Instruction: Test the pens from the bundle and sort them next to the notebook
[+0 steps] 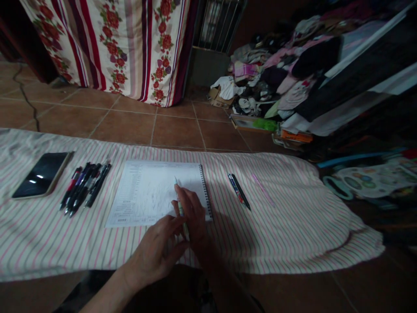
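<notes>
Our left hand (159, 248) sits closest, fingers curved near the back end of the pale pen (180, 208); we can't tell if they're gripping. Our right hand (193, 211) pinches it over the spiral notebook (156, 187), tip aimed away from us and slightly left.

Single head-worn view, facing forward, tilted down

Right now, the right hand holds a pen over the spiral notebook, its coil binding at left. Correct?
No: in the head view, the spiral notebook has its coil binding at right. The right hand does hold a pen over it.
</notes>
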Tool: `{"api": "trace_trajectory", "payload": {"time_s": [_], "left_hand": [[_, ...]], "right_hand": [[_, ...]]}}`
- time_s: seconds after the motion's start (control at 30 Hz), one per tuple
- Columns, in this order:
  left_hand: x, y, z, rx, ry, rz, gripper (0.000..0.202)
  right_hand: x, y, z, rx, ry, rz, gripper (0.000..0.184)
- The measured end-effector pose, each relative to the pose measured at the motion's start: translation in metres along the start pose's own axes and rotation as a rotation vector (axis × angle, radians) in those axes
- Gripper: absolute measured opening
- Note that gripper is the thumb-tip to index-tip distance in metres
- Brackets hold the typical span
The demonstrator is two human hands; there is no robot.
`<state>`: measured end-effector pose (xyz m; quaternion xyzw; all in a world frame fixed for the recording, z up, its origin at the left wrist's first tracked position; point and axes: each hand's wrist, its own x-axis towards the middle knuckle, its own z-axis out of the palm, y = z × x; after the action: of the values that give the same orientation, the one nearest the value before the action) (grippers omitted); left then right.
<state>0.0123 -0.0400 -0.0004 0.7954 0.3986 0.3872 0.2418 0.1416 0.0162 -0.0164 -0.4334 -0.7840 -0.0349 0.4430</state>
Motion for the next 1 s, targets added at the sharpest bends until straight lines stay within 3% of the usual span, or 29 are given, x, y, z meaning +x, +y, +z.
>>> {"api": "trace_trajectory", "payload": {"time_s": [0.2,0.53,1.0], "left_hand": [[0.000,0.002,-0.001,0.017,0.039,-0.006,0.043],[-0.005,0.004,0.013,-0.080,0.134,-0.197,0.032],[0.004,0.009,-0.001,0.037,0.056,-0.061,0.038]], "right_hand": [[-0.002,-0.004,0.001,0.016,-0.020,0.024,0.043],[-0.001,-0.009,-0.003,0.108,-0.049,0.025,0.049],[-0.003,-0.007,-0.001,0.111,-0.090,0.075,0.044]]}}
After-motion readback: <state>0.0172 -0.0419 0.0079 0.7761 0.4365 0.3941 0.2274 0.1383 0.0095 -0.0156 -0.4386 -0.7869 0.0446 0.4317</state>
